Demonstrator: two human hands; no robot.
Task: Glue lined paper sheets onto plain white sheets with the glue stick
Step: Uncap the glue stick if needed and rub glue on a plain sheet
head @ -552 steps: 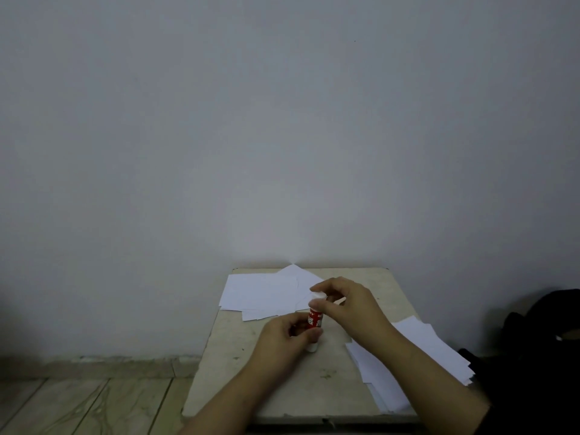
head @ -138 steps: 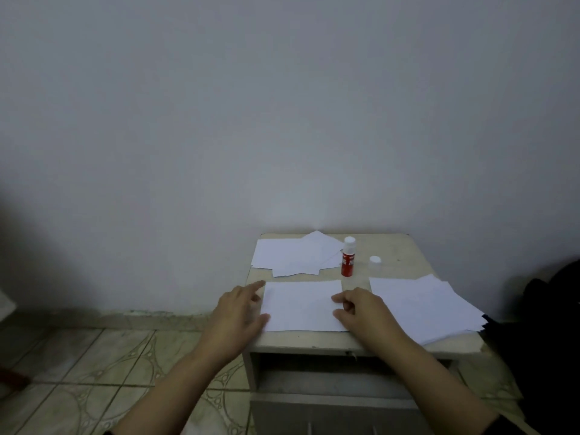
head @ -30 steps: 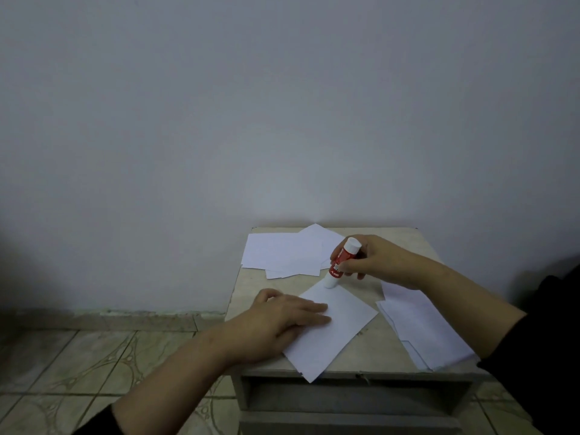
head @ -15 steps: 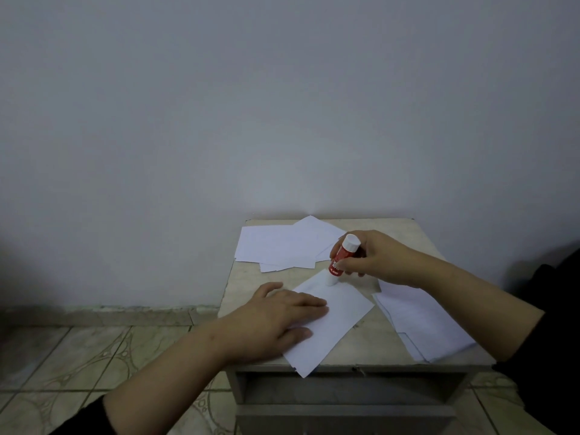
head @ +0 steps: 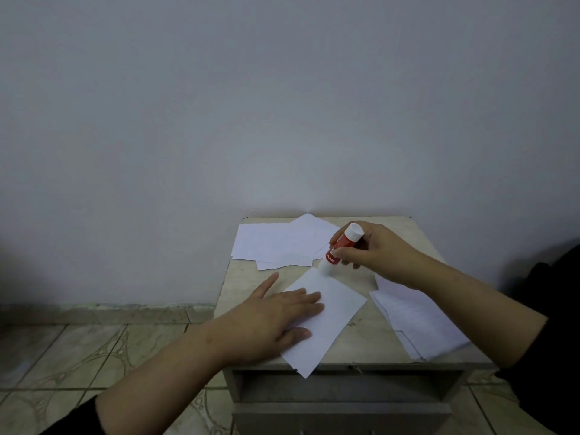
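While my left hand (head: pixel 276 321) lies flat with straight fingers on the near-left part of a white sheet (head: pixel 329 318), pressing it to the surface (head: pixel 357 337), my right hand (head: pixel 373 252) holds the glue stick (head: pixel 340 249) in a closed grip, fingers and thumb curled round its red barrel. That stick is tilted, its white end pointing up and to the right, its lower white tip touching the far corner of the sheet. This sheet sits turned at an angle in the middle of the surface, one corner reaching just past the front edge. I cannot tell from here whether it is lined or plain. At the back left of the surface lies a loose pile of white sheets (head: pixel 276 243), fanned and overlapping, just beyond the stick. To the right, partly under my right forearm, lies a second stack of sheets (head: pixel 417 321), with faint lines showing on the top one, its edge near the right side of the surface. Below the front edge there is an open drawer slot (head: pixel 342 387) in the small cabinet. Behind stands a plain pale wall (head: pixel 282 105), and to the left is a patterned tiled floor (head: pixel 78 353). Dark sleeves cover both my upper forearms.
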